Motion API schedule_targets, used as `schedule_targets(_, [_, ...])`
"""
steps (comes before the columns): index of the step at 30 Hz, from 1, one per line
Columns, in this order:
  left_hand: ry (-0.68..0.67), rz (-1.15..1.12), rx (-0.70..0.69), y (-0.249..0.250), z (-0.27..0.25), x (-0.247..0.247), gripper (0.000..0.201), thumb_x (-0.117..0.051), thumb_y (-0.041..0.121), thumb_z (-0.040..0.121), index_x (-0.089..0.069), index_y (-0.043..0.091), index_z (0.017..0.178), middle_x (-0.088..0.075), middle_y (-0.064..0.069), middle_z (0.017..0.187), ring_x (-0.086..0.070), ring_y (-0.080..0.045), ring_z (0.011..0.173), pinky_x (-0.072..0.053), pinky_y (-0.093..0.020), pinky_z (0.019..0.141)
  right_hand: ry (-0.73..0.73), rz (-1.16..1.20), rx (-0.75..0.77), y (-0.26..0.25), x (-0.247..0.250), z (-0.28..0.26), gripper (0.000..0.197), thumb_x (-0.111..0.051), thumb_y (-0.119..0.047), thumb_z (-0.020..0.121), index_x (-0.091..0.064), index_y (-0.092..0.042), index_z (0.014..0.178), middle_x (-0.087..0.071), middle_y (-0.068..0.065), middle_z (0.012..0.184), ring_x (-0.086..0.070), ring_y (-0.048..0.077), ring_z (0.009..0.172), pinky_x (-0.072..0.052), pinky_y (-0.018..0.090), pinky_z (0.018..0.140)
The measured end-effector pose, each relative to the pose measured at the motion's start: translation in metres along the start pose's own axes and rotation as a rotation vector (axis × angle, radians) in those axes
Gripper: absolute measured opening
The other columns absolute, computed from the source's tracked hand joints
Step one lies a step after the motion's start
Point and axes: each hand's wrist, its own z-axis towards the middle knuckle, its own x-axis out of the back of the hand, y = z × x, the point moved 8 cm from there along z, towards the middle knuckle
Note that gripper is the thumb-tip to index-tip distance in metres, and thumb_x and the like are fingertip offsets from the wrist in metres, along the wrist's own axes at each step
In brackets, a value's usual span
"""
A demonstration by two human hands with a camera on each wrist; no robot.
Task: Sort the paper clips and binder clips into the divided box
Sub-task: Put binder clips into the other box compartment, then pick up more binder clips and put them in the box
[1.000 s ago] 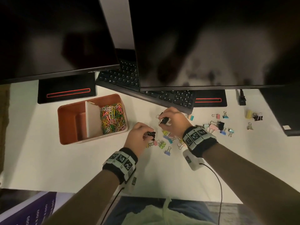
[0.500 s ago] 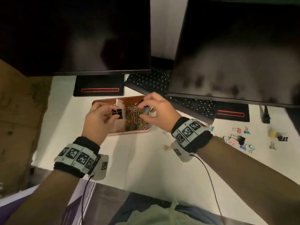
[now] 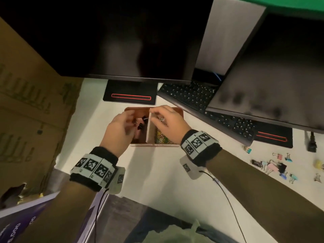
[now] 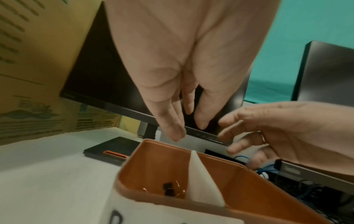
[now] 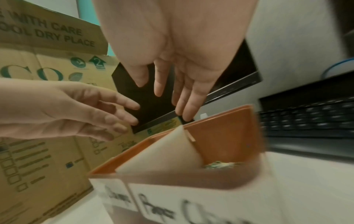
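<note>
The orange divided box [image 3: 154,145] stands on the white desk, split by a white divider [image 3: 149,130]. Its left compartment holds black binder clips [image 3: 141,124], seen again as the black binder clips [image 4: 168,189] in the left wrist view. Its right compartment holds coloured paper clips [image 3: 163,137]. My left hand [image 3: 130,118] hovers over the left compartment, fingers straight and holding nothing [image 4: 184,125]. My right hand [image 3: 156,113] hangs over the divider's far end with straight fingers [image 5: 168,98]. A bit of silver wire shows beside its fingers; whether it is held I cannot tell.
Several loose binder clips [image 3: 273,165] lie on the desk far right. A black keyboard [image 3: 201,100] and two dark monitors [image 3: 122,41] stand behind the box, with a monitor base [image 3: 130,92] just beyond it. A cardboard carton [image 3: 26,111] walls the left side.
Both hands carried black binder clips from the pile on the right to the box. The left hand's clip now lies in the left compartment and its fingers have straightened.
</note>
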Motion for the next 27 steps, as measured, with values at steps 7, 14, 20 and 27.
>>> schedule_targets(7, [-0.300,0.010,-0.227,0.058,-0.019,-0.075,0.035,-0.062,0.018,0.085,-0.055,0.025,0.118,-0.055,0.012,0.107,-0.057,0.002,0.087,-0.045,-0.007,0.068,0.045,-0.232,-0.247,0.107,0.070,-0.079,0.023,-0.053,-0.029,0.091,-0.059,-0.025,0.113,-0.059,-0.005,0.109,-0.057,0.010,0.084,-0.049,0.028,0.078])
schedule_targets(14, [-0.691,0.097,-0.313,0.078,-0.062,-0.200,0.047,-0.064,0.025,0.082,-0.047,0.024,0.126,-0.043,0.002,0.126,-0.052,-0.011,0.100,-0.044,-0.019,0.086,-0.215,-0.388,-0.480,0.175,0.076,-0.147,0.052,-0.067,-0.032,0.082,-0.047,-0.027,0.130,-0.047,-0.001,0.138,-0.044,0.018,0.124,-0.031,0.028,0.104])
schedule_targets(20, [-0.759,0.381,-0.242,0.049,-0.067,-0.261,0.051,-0.062,0.020,0.082,-0.043,0.026,0.129,-0.031,-0.005,0.136,-0.037,-0.023,0.124,-0.036,-0.036,0.106,-0.332,-0.426,-0.476,0.194,0.055,-0.156,0.049,-0.064,-0.031,0.084,-0.047,-0.034,0.130,-0.034,0.002,0.147,-0.038,0.024,0.130,-0.032,0.037,0.109])
schedule_targets(27, [-0.687,0.303,-0.293,0.045,-0.071,-0.275,0.017,-0.054,0.010,0.086,-0.062,0.016,0.099,-0.052,-0.004,0.104,-0.047,-0.020,0.099,-0.042,-0.031,0.090,-0.305,-0.366,-0.407,0.193,0.043,-0.153,0.030,-0.060,-0.017,0.087,-0.062,-0.020,0.117,-0.047,0.008,0.119,-0.045,0.027,0.111,-0.038,0.033,0.097])
